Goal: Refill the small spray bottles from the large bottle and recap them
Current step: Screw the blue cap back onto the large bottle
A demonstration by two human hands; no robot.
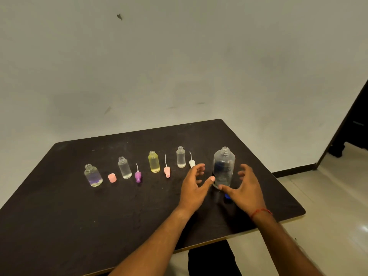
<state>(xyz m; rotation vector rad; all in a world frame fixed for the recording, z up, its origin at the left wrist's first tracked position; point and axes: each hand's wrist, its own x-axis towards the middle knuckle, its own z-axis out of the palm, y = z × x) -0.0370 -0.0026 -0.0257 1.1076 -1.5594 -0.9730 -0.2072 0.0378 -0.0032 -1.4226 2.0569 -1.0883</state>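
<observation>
The large clear bottle (pixel 224 166) stands uncapped at the right of the dark table (pixel 99 216). My left hand (pixel 194 185) and my right hand (pixel 246 186) hover open on either side of it, not touching. Its blue cap (pixel 227 198) lies by my right thumb. To the left stand several open small bottles: a purple-tinted one (pixel 93 175), a clear one (pixel 124 167), a yellow one (pixel 154 161) and a clear one (pixel 180 157). Beside them lie a pink cap (pixel 112 178), a purple sprayer (pixel 137 175), a pink sprayer (pixel 166 170) and a white sprayer (pixel 192 162).
The table's right edge runs close behind my right wrist, with tiled floor (pixel 328 216) beyond. A plain wall (pixel 179 66) rises behind the table. A dark doorway (pixel 356 126) is at the far right.
</observation>
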